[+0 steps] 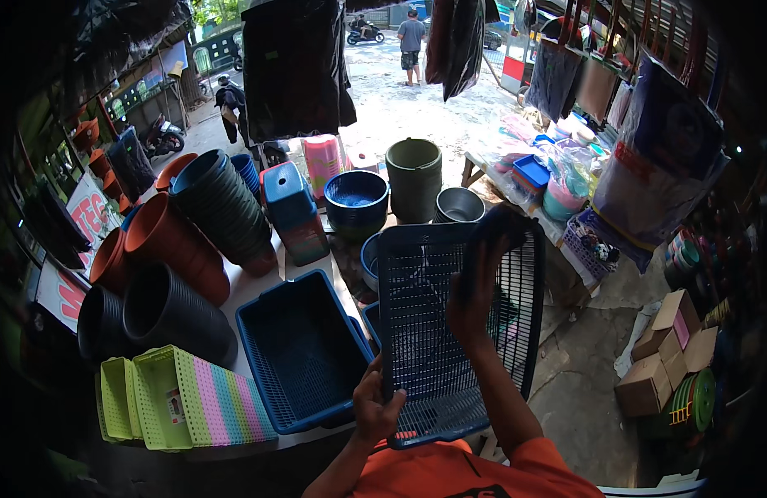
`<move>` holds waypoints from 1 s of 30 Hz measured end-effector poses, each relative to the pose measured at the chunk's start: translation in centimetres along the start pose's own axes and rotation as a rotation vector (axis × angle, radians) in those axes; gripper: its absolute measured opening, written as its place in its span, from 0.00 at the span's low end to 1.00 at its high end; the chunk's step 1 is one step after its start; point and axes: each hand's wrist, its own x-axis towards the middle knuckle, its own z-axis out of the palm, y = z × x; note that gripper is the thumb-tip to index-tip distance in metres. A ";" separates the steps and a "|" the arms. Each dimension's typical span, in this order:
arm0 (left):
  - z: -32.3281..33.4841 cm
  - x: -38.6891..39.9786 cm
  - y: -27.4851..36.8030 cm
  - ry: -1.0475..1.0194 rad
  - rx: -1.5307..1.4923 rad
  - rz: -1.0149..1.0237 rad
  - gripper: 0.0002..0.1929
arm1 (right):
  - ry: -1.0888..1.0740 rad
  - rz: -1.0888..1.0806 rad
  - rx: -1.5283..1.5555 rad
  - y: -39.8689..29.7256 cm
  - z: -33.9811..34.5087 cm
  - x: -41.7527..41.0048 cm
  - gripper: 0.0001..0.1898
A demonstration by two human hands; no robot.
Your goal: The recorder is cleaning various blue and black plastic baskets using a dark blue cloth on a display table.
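My left hand [377,401] grips the lower left rim of a dark blue slotted plastic basket [414,348], with the thumb over the edge. The basket is tilted up in front of me, its open side facing me. Inside it, near the upper right corner, my right hand [473,308] holds a dark, cloth-like bundle [498,239]; the fingers are partly hidden in shadow. Left of the held basket, a similar blue basket [305,348] rests on the white table [277,439], with another blue rim showing behind it.
Stacked pots [178,249], dark buckets [178,317] and pastel perforated baskets [172,398] crowd the left. Wrapped goods [296,68] hang overhead. A side table [554,246] bears plastic wares at right, above a cardboard box [663,361] on the floor. A person [412,43] stands outside.
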 end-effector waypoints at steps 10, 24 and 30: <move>0.4 1.4 -0.4 -0.044 0.010 -0.018 0.24 | -0.516 -0.076 0.398 -3.1 1.6 -1.9 0.37; -2.2 2.0 2.4 0.238 0.253 0.072 0.10 | -0.087 0.270 0.224 4.7 -5.0 3.1 0.27; -2.2 2.2 2.9 0.261 0.297 0.031 0.05 | -0.208 -0.411 0.040 0.9 -5.8 7.6 0.26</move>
